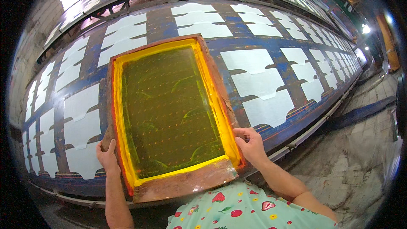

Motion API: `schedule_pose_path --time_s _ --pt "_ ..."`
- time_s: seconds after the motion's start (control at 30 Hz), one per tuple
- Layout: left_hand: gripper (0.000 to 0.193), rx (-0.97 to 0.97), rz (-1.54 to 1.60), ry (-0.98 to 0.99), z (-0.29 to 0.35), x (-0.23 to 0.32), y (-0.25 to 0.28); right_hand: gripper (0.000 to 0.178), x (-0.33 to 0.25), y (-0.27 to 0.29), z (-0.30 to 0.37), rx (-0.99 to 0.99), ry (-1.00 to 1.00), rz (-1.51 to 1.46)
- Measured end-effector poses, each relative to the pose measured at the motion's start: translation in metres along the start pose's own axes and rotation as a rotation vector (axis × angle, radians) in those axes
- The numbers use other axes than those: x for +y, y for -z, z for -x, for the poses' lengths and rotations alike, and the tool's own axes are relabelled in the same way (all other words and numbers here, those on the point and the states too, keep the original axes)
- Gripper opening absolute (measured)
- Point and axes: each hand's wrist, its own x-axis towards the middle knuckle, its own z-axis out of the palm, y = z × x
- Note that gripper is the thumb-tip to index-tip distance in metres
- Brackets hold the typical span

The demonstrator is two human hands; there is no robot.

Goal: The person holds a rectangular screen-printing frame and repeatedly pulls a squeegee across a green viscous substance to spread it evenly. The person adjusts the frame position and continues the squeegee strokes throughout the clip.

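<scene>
Left hand [107, 156], curled, grips left edge of yellow-rimmed screen-printing frame [169, 110]; right hand [253, 145], fingers bent, holds right edge near lower corner. Frame slants over long paint-stained table [293, 96], among white cut pieces [263, 84]; contact unclear.

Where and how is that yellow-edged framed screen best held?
Probably grip the framed screen by its long side rails, coming from left and right, near the close end: the rails are narrow, while the dark middle is a broad sheet. Left fingers and right fingers hold there.
</scene>
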Motion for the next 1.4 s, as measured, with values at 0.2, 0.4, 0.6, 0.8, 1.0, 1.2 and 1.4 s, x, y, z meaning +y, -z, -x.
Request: schedule_pose_path --time_s 0.2,0.4,0.6,0.8,1.0,1.2,1.4 --pt "0.042 -0.027 0.187 0.084 -0.006 0.02 0.0 0.03 -0.016 0.026 0.003 0.053 0.131 0.047" --pt "0.045 -0.033 0.154 -0.012 0.028 0.057 -0.048 0.032 0.01 0.081 -0.026 0.079 0.083 0.03" --pt "0.044 -0.006 0.17 -0.061 0.107 0.079 -0.148 0.031 0.075 0.155 -0.065 0.172 0.07 0.038" --pt "0.044 0.003 0.26 -0.074 0.204 0.079 -0.255 0.029 0.154 0.248 -0.096 0.23 0.001 -0.006" --pt "0.046 0.008 0.257 -0.067 0.273 0.088 -0.324 0.028 0.206 0.319 -0.119 0.235 -0.091 -0.195" --pt "0.041 -0.005 0.267 -0.086 0.304 0.103 -0.359 0.027 0.233 0.354 -0.132 0.201 -0.149 -0.225" --pt "0.045 0.008 0.174 -0.117 0.318 0.107 -0.376 0.026 0.25 0.374 -0.138 0.166 -0.108 -0.249"
